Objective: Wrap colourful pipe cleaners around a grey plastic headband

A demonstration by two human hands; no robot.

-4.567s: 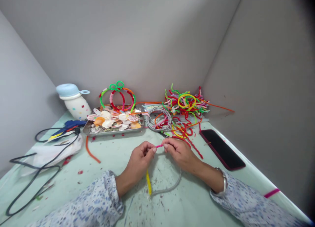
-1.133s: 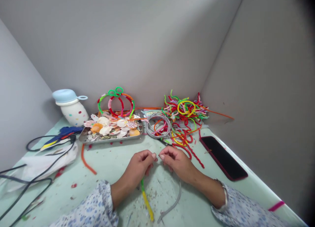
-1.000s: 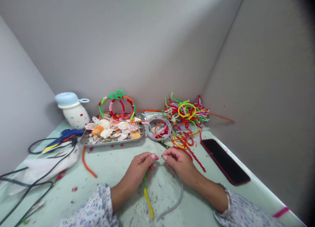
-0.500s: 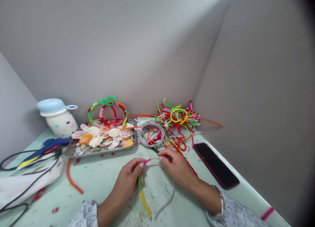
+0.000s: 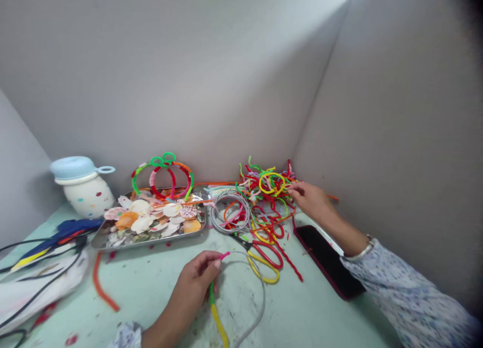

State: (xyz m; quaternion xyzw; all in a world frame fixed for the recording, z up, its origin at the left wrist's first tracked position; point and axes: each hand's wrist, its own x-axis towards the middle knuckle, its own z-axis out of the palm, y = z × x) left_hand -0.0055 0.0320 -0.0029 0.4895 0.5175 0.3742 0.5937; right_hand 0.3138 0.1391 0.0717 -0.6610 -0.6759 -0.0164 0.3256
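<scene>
My left hand (image 5: 199,276) pinches a grey wire near its pink wrapping (image 5: 225,256). Green and yellow pipe cleaner (image 5: 219,324) covers the part hanging below the fingers. From the pink end the bare grey wire (image 5: 263,297) curves right and back down toward me. My right hand (image 5: 307,199) reaches to the right side of a tangled pile of colourful pipe cleaners (image 5: 260,184). Its thumb and fingertips come together at the pile; whatever lies between them is too small to make out. Scissors (image 5: 264,260) with red and yellow handles lie just right of the wire.
A metal tray (image 5: 151,245) of shells stands at the back left, two pipe-cleaner rings (image 5: 173,171) upright on it. Beside it lies a coil of grey wire (image 5: 229,214). A phone (image 5: 328,262) rests under my right forearm. A white jar (image 5: 86,194) and black cables (image 5: 45,285) are at left.
My right hand has let go of the grey wire and moved right and away to the pipe-cleaner pile, uncovering the scissors. My left hand keeps its pinch, slightly lower in view.
</scene>
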